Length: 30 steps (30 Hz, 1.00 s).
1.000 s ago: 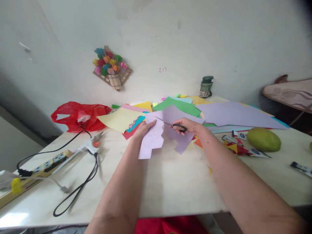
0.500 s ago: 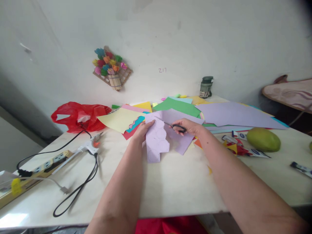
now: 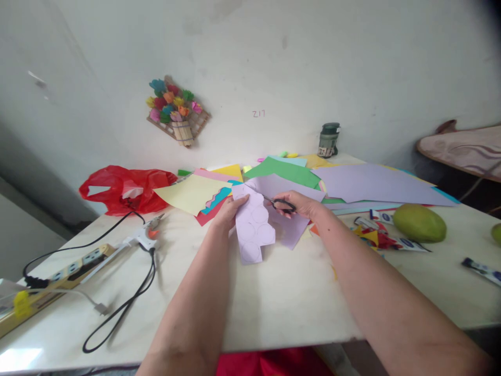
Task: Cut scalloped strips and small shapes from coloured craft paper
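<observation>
My left hand (image 3: 230,211) grips the left edge of a light purple paper piece (image 3: 250,224), which has circles drawn on it and a scalloped right edge. Black-handled scissors (image 3: 285,206) are in my right hand (image 3: 295,202), their blades pointing left at the upper part of the paper. Behind the hands lies a larger purple sheet (image 3: 293,227), partly covered by my right hand. A pale yellow sheet (image 3: 191,193) and a wavy-edged blue strip (image 3: 217,201) are just left of the held piece.
A glue gun (image 3: 146,235) and a power strip (image 3: 74,266) with cables lie on the left, near a red plastic bag (image 3: 125,190). Colored sheets (image 3: 376,183) spread along the back. A green fruit (image 3: 419,223), wrappers (image 3: 378,237) and a dark green bottle (image 3: 327,140) are on the right.
The purple piece has tilted, its lower end swinging slightly right. The scissors remain at its upper part in my right hand, and the whole view has shifted a little.
</observation>
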Tool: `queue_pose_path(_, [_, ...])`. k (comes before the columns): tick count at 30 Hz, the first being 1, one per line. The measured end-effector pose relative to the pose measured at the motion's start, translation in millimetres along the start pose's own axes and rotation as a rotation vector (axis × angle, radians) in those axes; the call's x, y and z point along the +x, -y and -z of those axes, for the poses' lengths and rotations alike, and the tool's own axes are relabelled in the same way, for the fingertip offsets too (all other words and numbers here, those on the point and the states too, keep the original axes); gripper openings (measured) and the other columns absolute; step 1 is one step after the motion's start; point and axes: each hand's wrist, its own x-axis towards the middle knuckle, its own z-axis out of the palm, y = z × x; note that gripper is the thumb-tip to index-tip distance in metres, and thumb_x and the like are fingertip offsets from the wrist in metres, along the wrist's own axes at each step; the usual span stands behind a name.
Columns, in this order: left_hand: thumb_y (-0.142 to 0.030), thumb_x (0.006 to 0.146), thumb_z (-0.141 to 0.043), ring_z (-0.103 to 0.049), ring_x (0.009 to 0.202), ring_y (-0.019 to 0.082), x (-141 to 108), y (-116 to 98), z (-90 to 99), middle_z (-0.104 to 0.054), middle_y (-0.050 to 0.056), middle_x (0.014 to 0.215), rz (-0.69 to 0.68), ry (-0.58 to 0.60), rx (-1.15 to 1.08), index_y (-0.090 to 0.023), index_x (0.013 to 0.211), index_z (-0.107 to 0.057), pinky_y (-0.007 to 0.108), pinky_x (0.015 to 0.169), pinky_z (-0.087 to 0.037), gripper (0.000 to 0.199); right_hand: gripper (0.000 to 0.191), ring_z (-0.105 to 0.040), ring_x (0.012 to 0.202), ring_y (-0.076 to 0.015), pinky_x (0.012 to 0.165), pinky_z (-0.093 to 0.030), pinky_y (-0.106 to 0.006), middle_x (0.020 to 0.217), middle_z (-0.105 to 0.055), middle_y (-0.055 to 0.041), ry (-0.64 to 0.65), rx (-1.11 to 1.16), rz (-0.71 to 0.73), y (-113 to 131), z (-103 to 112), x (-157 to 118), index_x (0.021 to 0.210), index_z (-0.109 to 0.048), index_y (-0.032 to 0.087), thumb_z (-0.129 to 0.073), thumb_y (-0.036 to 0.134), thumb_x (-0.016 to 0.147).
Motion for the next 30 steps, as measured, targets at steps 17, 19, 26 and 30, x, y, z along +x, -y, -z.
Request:
queue_pose_path(17, [-0.040, 0.066, -0.077, -0.064, 0.062, 0.019, 3.3, 1.6, 2.6, -0.065, 0.002, 0.068, -0.044, -0.021, 0.030, -0.025, 0.080, -0.062, 0.027, 0.048, -0.042, 0.025, 0.025, -0.038, 0.040, -0.0056, 0.037, -0.022, -0.021, 0.052, -0.051, 0.0023, -0.013, 0.034, -0.002, 10.3, -6.0, -6.5, 0.067, -0.059, 0.014, -0.071, 0.036, 0.067])
queue_pose_path(19, [-0.038, 0.067, -0.077, -0.067, 0.072, 0.021, 5.1, 1.7, 3.4, -0.067, 0.002, 0.070, -0.088, -0.081, 0.031, -0.026, 0.077, -0.062, 0.028, 0.054, -0.046, 0.022, 0.026, -0.037, 0.041, -0.0056, 0.037, -0.022, -0.020, 0.052, -0.051, 0.0022, 0.005, 0.035, -0.010, 12.2, -7.3, -7.3, 0.066, -0.058, 0.015, -0.073, 0.036, 0.066])
queue_pose_path(26, [-0.031, 0.065, -0.077, -0.070, 0.085, 0.024, 6.1, 2.6, 0.2, -0.073, 0.004, 0.083, -0.139, -0.143, 0.054, -0.024, 0.079, -0.065, 0.030, 0.062, -0.054, 0.020, 0.021, -0.036, 0.039, -0.0062, 0.038, -0.020, -0.022, 0.046, -0.048, 0.0025, 0.007, 0.029, -0.012, 14.3, -10.9, -5.6, 0.055, -0.052, 0.017, -0.067, 0.030, 0.061])
queue_pose_path(30, [-0.034, 0.065, -0.077, -0.070, 0.074, 0.025, 4.3, 2.6, -1.6, -0.071, 0.005, 0.077, -0.121, -0.139, 0.064, -0.021, 0.080, -0.064, 0.029, 0.052, -0.051, 0.024, 0.022, -0.035, 0.043, -0.0070, 0.040, -0.020, -0.022, 0.045, -0.042, 0.0046, -0.032, 0.071, 0.002, 13.5, -12.8, -5.4, 0.054, -0.048, 0.018, -0.064, 0.033, 0.059])
